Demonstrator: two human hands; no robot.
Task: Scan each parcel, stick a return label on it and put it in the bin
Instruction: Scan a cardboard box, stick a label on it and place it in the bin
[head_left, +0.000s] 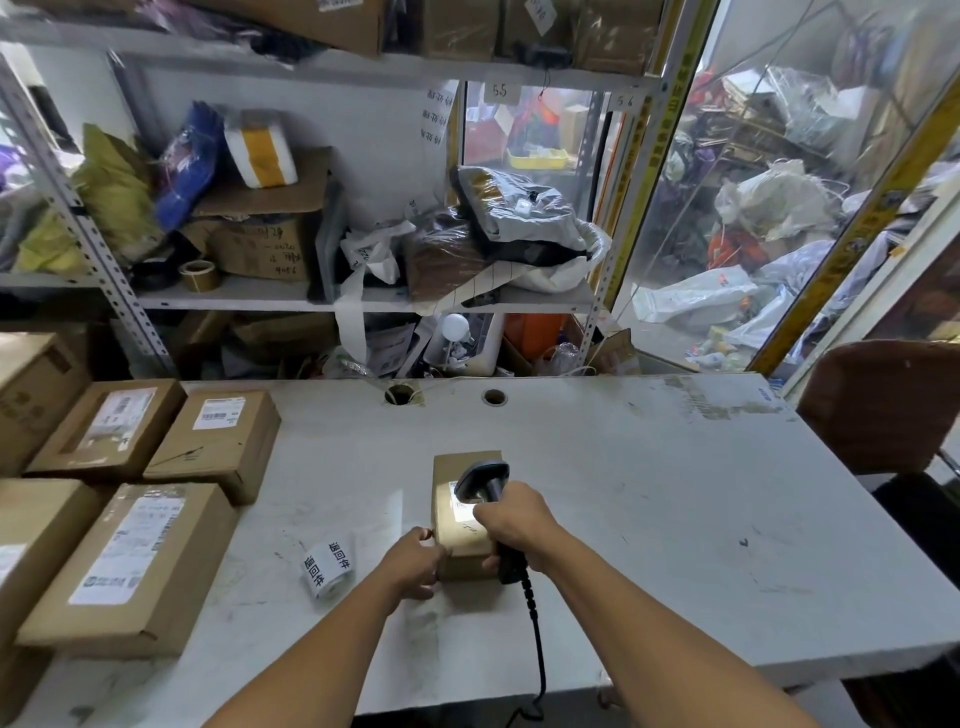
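Hands: left (415, 564) steadies parcel (460, 540), long axis away; right (511, 525) aims scanner (480, 483) down.

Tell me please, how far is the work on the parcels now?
Nothing looks finished yet. In hand: the right hand aims the scanner at the small parcel, its label lit, while the left hand steadies it. Left: a label from the return label roll, then the bin, not in view. Four boxes wait at the left.
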